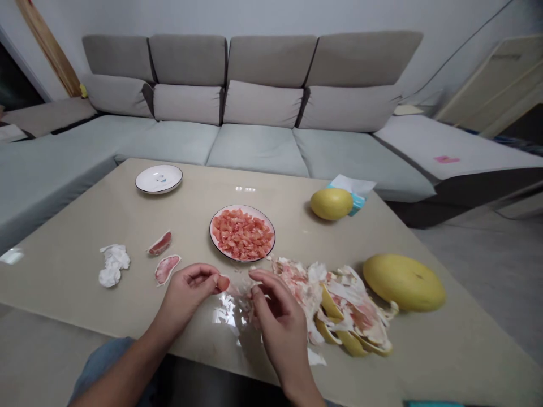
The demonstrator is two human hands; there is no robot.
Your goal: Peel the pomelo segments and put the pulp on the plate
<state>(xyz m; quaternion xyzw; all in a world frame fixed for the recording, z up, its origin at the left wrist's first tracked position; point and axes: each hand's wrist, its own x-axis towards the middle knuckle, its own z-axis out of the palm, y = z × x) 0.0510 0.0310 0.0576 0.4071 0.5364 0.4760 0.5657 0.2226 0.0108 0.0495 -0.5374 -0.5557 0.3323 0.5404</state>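
Observation:
My left hand [190, 291] pinches a small pink piece of pomelo flesh [223, 282] just above the table's near edge. My right hand [271, 308] is curled beside it, its fingertips pinching thin white membrane [246, 291] attached to that piece. Just beyond the hands stands a plate of peeled pink pomelo pieces [242, 233]. Two unpeeled pomelo segments [160, 243] [167, 268] lie to the left of my left hand. A heap of yellow rind and white pith [343, 308] lies right of my right hand.
A beige table [297, 192] carries an empty white plate [158, 178] at the far left, a crumpled tissue [112, 264], a small whole pomelo [331, 203] beside a tissue pack [355, 192], and a large whole pomelo [403, 281] at right. A grey sofa [254, 113] runs behind.

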